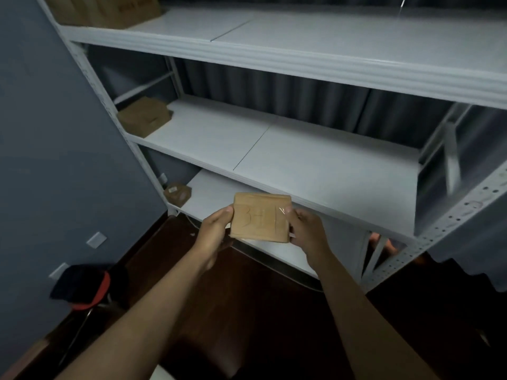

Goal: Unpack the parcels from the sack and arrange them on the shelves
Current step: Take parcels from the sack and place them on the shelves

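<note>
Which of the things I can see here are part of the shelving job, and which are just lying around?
Part of the job:
held parcel, gripped by left hand and right hand
shelf unit
top-shelf boxes
middle-shelf parcel
bottom-shelf parcel

Just lying about:
black and red item on the floor
wall plates
curtain

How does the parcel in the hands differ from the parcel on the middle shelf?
The held parcel is off the shelves, gripped at its sides by the left hand and right hand; the middle-shelf parcel lies untouched at the shelf's left end. The held parcel shows handwritten marks on its face; none can be made out on the middle-shelf parcel. Both are brown.
</note>
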